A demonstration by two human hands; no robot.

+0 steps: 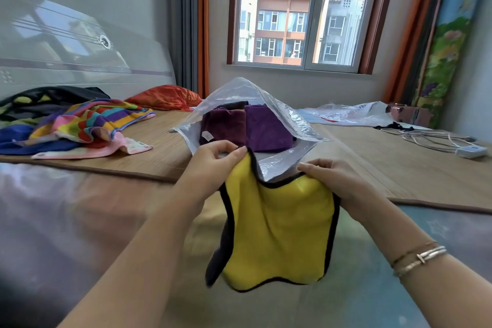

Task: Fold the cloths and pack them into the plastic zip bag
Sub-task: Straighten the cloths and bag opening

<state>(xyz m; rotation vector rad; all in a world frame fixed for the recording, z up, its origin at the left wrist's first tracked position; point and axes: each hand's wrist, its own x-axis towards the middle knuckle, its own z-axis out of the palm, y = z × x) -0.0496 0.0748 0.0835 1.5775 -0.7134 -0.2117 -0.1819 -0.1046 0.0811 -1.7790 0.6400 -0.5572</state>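
Note:
A yellow cloth with black trim (279, 232) hangs in the air in front of me, held by its two top corners. My left hand (213, 160) pinches the top left corner and my right hand (335, 181) pinches the top right one. Just behind the cloth stands a clear plastic zip bag (279, 112) with its mouth open toward me. Inside it sit a maroon cloth (226, 125) and a purple cloth (269, 128), both folded.
A striped multicoloured towel (87, 125) lies on the bamboo bed mat (399, 165) at the left, over blue and dark clothes. An orange pillow (165, 97) sits by the headboard. More clear plastic (351, 113) and a white cable with adapter (471, 151) lie at the right.

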